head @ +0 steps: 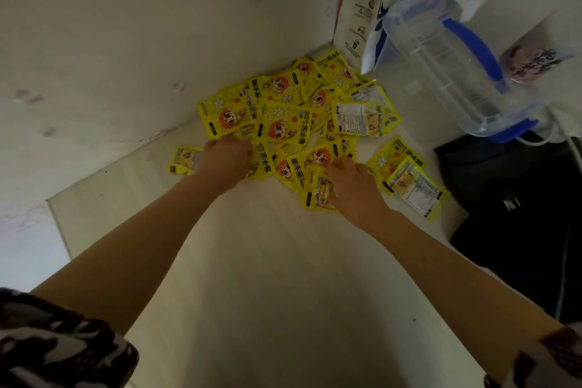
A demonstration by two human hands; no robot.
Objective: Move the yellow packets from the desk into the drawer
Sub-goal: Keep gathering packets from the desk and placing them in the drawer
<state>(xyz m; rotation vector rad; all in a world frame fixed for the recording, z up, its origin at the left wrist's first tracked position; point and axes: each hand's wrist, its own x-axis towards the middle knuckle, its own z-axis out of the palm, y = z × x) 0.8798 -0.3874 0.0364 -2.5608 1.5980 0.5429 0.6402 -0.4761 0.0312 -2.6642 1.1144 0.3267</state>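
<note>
Several yellow packets (283,123) with a red-haired cartoon face lie in a loose pile in the far corner of the pale desk (252,261). My left hand (222,161) rests on the pile's left edge, fingers curled over packets. My right hand (352,183) lies on the pile's near right side, fingers bent onto a packet (316,195). One packet (182,161) sits alone left of my left hand. Two more (409,179) lie apart at the right. No drawer is in view.
A clear plastic jug with a blue handle (456,72) stands at the back right beside a white and blue bag (378,25). A black object (519,214) lies past the desk's right edge. White walls meet behind the pile.
</note>
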